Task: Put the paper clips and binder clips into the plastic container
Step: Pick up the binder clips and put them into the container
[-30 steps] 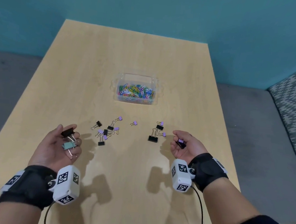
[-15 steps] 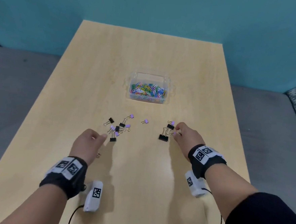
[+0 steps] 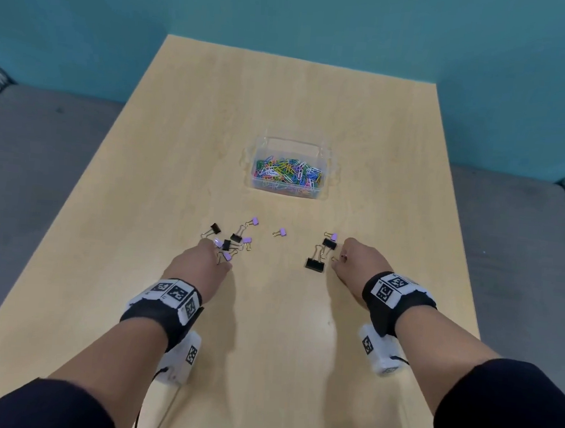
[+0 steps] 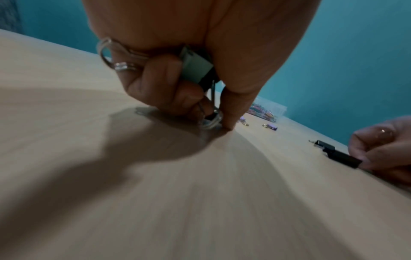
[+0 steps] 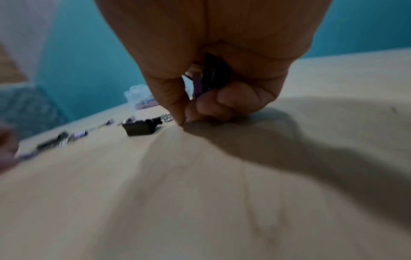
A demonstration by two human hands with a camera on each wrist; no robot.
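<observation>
A clear plastic container (image 3: 325,160) with coloured paper clips stands mid-table. Small black and purple binder clips (image 3: 236,239) lie scattered in front of it on the left, and a few more, with a larger black clip (image 3: 314,264), on the right. My left hand (image 3: 201,261) is palm down at the near edge of the left cluster; its curled fingers hold a teal binder clip (image 4: 195,67) and a black one, fingertips on the table. My right hand (image 3: 354,262) is palm down beside the large black clip, holding a purple clip (image 5: 196,86) and a dark one.
The wooden table (image 3: 266,329) stretches bare behind the container and in front of my wrists. Grey floor lies on both sides, a teal wall behind. The wrist cameras hang under both wrists.
Both hands turned from palm up to palm down and reached forward to the clips on the table. The clips seen earlier in the palms are still held.
</observation>
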